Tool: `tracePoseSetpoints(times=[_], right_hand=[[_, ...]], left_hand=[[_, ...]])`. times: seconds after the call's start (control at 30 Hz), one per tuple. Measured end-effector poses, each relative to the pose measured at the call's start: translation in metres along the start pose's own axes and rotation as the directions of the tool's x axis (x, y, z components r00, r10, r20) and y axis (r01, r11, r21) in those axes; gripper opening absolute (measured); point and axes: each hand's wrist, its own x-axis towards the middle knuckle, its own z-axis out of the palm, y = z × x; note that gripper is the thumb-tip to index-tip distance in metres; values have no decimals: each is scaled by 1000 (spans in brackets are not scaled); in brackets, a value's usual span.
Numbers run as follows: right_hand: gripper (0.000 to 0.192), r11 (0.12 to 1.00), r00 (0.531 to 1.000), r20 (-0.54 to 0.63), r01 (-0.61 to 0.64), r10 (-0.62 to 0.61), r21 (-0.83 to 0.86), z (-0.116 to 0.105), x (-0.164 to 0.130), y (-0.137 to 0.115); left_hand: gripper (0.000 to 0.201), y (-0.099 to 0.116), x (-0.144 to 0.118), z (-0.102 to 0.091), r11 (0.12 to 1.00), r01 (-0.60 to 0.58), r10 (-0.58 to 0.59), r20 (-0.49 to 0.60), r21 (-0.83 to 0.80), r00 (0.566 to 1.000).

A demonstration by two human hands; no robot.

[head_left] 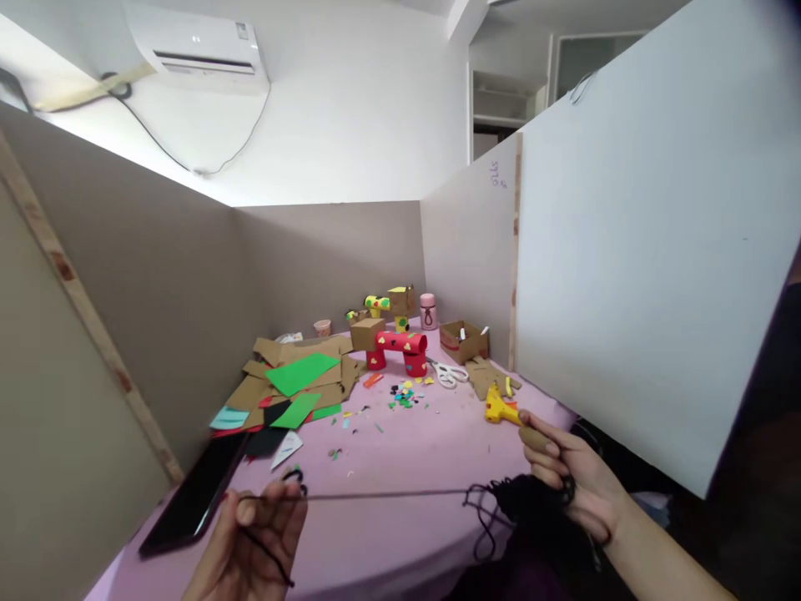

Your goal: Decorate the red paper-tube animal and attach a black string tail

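A dark strand of yarn (388, 496) runs taut across the front of the table. My left hand (254, 534) pinches one end of it between thumb and finger, with a loose tail hanging over the palm. On the other side, my right hand (579, 472) grips a tangled bundle of black yarn (522, 501), from which the strand comes. A brown piece that looks like cardboard (538, 441) is also between the right fingers. Just beyond that hand lies a yellow hot glue gun (499, 407), which I cannot see being touched.
Red decorated tube model (401, 343) with a cardboard box end stands mid-table; a yellow one (377, 304) is behind. White scissors (449, 375), paper scraps (405, 396), a small cardboard box (463, 340) and pink bottle (428, 312) sit right. Left are green sheets (304, 373) and a phone-like slab (195, 492).
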Motion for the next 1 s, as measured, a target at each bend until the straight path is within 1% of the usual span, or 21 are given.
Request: tracePoseSetpoints(times=[0.03, 0.07, 0.13, 0.17, 0.2, 0.23, 0.27, 0.3, 0.33, 0.37, 0.4, 0.43, 0.47, 0.5, 0.53, 0.6, 0.67, 0.73, 0.8, 0.93, 1.0], right_hand=[[29, 999, 1000, 10, -21, 21, -37, -2, -8, 8], [28, 994, 998, 30, -58, 61, -89, -3, -16, 16], [23, 969, 989, 71, -113, 131, -220, 1, -27, 27], [19, 942, 985, 107, -91, 132, -323, 6, -30, 31], [20, 900, 979, 162, -39, 120, -434, 14, -33, 36], [29, 843, 966, 236, 37, 108, -537, 23, -35, 41], [39, 770, 937, 328, 119, 122, -627, 34, -36, 49], [47, 744, 900, 394, 132, 187, -655, 44, -37, 59], [46, 753, 860, 429, 84, 277, -653, 52, -38, 70], [32, 764, 835, 450, 57, 316, -643, 58, -39, 83], [22, 769, 822, 456, 35, 341, -638, 61, -40, 96], [24, 777, 814, 456, 9, 361, -630, 60, -41, 107], [27, 782, 822, 434, -23, 369, -623, 56, -42, 116], [32, 795, 842, 403, -49, 359, -605, 50, -42, 122], [34, 813, 870, 363, -72, 335, -578, 43, -43, 124], [30, 844, 909, 282, -121, 306, -522, 29, -43, 121], [31, 866, 921, 225, -187, 319, -464, 20, -43, 115], [39, 879, 915, 199, -248, 350, -407, 17, -42, 113], [45, 890, 914, 181, -282, 363, -358, 17, -43, 115], [45, 900, 922, 125, -316, 366, -302, 20, -46, 117], [46, 901, 925, 96, -328, 367, -283, 22, -47, 116]], left_hand=[[35, 2, -7, 0, 1000, 18, -17, 24, -17, 1000], [32, 0, -13, 0, 999, 38, -36, 80, -17, 996], [29, -12, -24, 2, 996, 80, -86, 242, 37, 966], [29, -22, -28, 4, 992, 91, -112, 312, 83, 943], [28, -34, -32, 6, 987, 103, -143, 363, 127, 921], [28, -46, -35, 10, 979, 125, -182, 401, 164, 898], [27, -56, -37, 15, 970, 146, -219, 440, 193, 871], [28, -65, -39, 20, 962, 158, -249, 484, 221, 839], [29, -70, -40, 25, 958, 161, -268, 534, 238, 802], [29, -72, -40, 30, 958, 154, -268, 569, 241, 777], [28, -70, -39, 34, 962, 134, -253, 585, 239, 770], [28, -65, -37, 37, 967, 98, -221, 589, 233, 777], [27, -57, -34, 38, 974, 50, -173, 578, 223, 798], [28, -48, -30, 38, 977, -7, -115, 560, 211, 820], [28, -39, -26, 37, 979, -71, -44, 538, 190, 842], [28, -22, -16, 32, 976, -161, 72, 479, 147, 875], [28, -12, -7, 25, 973, -203, 139, 418, 113, 898], [28, -7, 1, 17, 965, -246, 199, 367, 86, 909], [28, -5, 5, 8, 956, -284, 245, 324, 77, 914], [26, -1, 11, -8, 953, -288, 258, 252, 91, 933], [25, 0, 14, -14, 936, -335, 303, 235, 108, 924]])
